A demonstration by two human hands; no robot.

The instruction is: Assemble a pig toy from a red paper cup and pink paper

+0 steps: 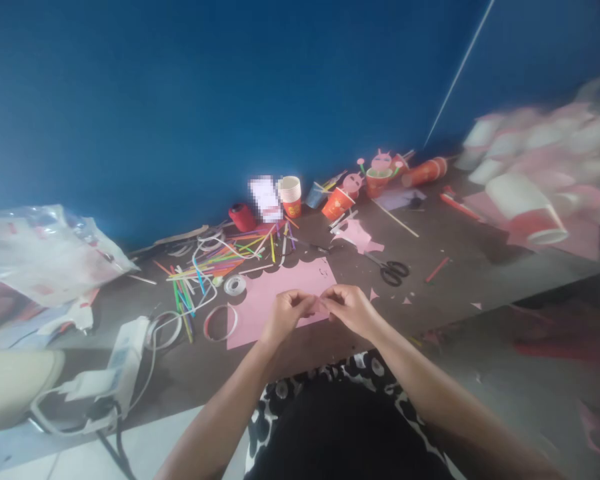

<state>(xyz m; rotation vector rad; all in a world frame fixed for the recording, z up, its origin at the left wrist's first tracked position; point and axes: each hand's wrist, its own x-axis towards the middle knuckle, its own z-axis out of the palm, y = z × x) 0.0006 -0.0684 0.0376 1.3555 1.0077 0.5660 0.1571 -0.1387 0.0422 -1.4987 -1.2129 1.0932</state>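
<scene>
My left hand [293, 312] and my right hand [349, 308] meet above the front of a pink paper sheet [275, 287] with a scalloped far edge. Thumb and forefinger are pinched on both, the fingertips almost touching. Something small and pinkish seems to be between them, but it blends with the sheet behind and I cannot make out its kind. Black-handled scissors [394, 272] lie to the right of the sheet, their blades toward a cut pink paper piece [357, 237]. Small pink scraps [374, 294] are scattered near my right hand.
Coloured sticks [220, 260], a tape roll [235, 285] and a power strip [125, 353] with cables lie left. Behind stand stacked paper cups [291, 197], a red spool [243, 217] and red cups with pink paper figures [379, 179]. More cups [525, 207] crowd the right.
</scene>
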